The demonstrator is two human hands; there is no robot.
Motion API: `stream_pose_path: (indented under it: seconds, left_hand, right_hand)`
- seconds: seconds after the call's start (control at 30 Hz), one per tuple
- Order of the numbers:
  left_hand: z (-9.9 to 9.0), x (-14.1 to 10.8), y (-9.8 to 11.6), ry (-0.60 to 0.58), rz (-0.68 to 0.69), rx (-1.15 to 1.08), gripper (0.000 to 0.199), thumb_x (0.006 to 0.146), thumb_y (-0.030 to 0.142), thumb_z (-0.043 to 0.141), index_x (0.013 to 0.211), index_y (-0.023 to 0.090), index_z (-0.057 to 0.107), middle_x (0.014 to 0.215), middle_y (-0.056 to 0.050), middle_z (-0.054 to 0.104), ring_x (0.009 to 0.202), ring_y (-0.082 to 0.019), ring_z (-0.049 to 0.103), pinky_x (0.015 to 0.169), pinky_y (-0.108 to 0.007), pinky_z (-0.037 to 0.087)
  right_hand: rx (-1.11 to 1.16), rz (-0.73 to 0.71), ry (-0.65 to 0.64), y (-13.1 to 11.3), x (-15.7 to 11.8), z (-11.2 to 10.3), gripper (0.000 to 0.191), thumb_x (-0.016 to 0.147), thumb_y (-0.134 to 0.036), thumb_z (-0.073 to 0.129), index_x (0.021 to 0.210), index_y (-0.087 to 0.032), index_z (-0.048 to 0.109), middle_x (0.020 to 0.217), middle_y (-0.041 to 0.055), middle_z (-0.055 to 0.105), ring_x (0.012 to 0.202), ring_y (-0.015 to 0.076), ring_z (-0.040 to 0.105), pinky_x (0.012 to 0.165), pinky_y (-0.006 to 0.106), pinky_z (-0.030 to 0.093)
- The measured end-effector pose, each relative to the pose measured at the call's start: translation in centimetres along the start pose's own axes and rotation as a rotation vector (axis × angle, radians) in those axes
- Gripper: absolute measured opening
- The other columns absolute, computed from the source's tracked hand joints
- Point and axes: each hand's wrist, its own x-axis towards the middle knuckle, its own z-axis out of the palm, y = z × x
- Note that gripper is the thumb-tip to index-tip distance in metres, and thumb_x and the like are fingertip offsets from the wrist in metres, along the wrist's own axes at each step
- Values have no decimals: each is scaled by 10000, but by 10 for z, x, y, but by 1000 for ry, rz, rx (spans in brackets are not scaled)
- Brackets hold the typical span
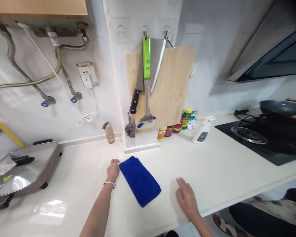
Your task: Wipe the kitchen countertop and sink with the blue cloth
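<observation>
A folded dark blue cloth (140, 181) lies flat and slanted on the white counter (86, 171). My left hand (112, 170), with a silver bracelet at its wrist, rests at the cloth's upper left corner; its fingers are bent and mostly turned away, so whether they grip the edge cannot be made out. To the right of the cloth, apart from it, my right hand (186, 197) is held over the counter near the front edge, fingers extended and nothing in them.
Behind the cloth, a cutting board (172, 89), knives and a green-handled peeler (146, 59) hang from hooks. A spray bottle (202, 131), jars and a hob (259, 138) stand right. A lidded electric pan (27, 168) sits left. A person's leg (259, 219) shows lower right.
</observation>
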Motion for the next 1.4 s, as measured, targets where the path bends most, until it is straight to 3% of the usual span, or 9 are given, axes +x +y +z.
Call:
stream_pose_path:
  seconds: [0.13,0.33,0.43,0.73,0.93,1.03,1.13,1.27,1.4]
  left_hand:
    - [12,-18,29,122,64,15,419,960,140,335,1308,121,568,1316,-186,618,1189,-242,620,1015,-390,503]
    - [122,-96,88,204,349,89,579,963,388,440,1452,79,470,1566,-224,420,1497,-376,302,1184,-612,346]
    - [142,-112,83,184,459,132,652,977,434,422,1545,126,330,1628,-205,315,1524,-376,232,1193,-651,312]
    - [54,-114,-5,-118,786,241,648,1007,407,402,1592,303,144,1683,-89,180,1548,-312,165,1218,-630,284]
    - [-4,-114,-67,-303,819,195,632,1010,441,407,1586,340,170,1667,-65,248,1535,-271,226,1230,-599,274]
    - [4,-104,-64,-190,641,130,616,1027,430,352,1593,312,141,1655,-76,283,1519,-224,275,1235,-532,310]
    - [38,-98,-44,28,466,149,603,1033,374,317,1596,237,151,1628,-112,341,1511,-241,290,1222,-549,335]
    - [74,-102,-35,189,496,261,645,1001,392,404,1585,196,213,1616,-140,346,1516,-315,265,1206,-615,323]
    - [69,-112,-65,213,555,292,647,999,397,415,1587,240,194,1618,-93,359,1512,-292,289,1194,-563,364]
  right_hand:
    - [-104,-21,29,30,-14,1,610,957,-278,360,1551,-193,252,1481,178,482,1337,316,495,1118,584,431]
    - [-197,-38,45,20,-14,6,588,960,-252,375,1532,-163,274,1465,164,500,1314,284,506,1126,536,426]
    - [-201,-45,67,20,-12,3,569,966,-237,360,1523,-155,280,1450,168,509,1312,278,507,1117,531,435]
    - [-229,-57,63,18,-12,3,587,961,-215,369,1531,-151,244,1457,166,503,1323,266,499,1136,522,419]
    - [-242,-33,62,20,-9,2,538,947,-228,396,1474,-134,340,1423,165,535,1263,267,535,1086,485,458]
    - [-241,-12,57,23,-9,3,494,943,-244,397,1421,-123,408,1399,165,552,1230,272,551,1054,482,474]
    - [-246,5,44,25,-9,5,477,947,-263,390,1400,-122,437,1389,166,558,1220,285,553,1032,495,484]
    - [-226,-43,53,27,-12,6,531,960,-272,379,1467,-117,362,1400,178,547,1242,283,545,1054,489,481]
    - [-220,-99,74,29,-22,6,570,966,-266,368,1515,-131,299,1430,178,522,1268,275,537,1096,487,463]
